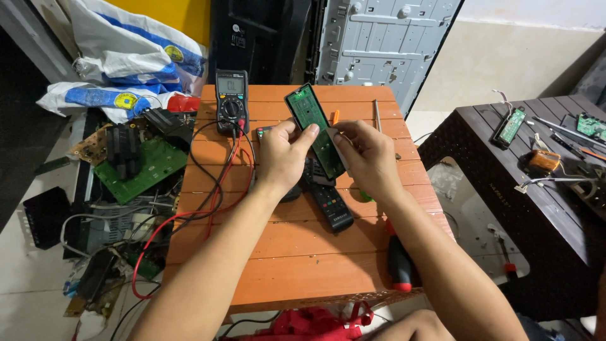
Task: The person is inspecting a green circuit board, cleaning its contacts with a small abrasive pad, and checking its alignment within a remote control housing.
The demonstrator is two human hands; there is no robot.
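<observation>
Two hands above orange desk (pixel 303 265), left grip (pixel 282 155) and right grip (pixel 368 158) both grasping green circuit board (pixel 314 129), black remote (pixel 328 202) beneath, multimeter (pixel 231 101) at eleven o'clock.

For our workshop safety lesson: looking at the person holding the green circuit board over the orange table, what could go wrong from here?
1. The green circuit board is pinched only at its edges by the left hand and right hand; it might slip onto the black remote below.
2. The multimeter leads loop beside the left forearm; a snag could drag the meter.
3. The screwdriver near the table edge could roll off.
</observation>
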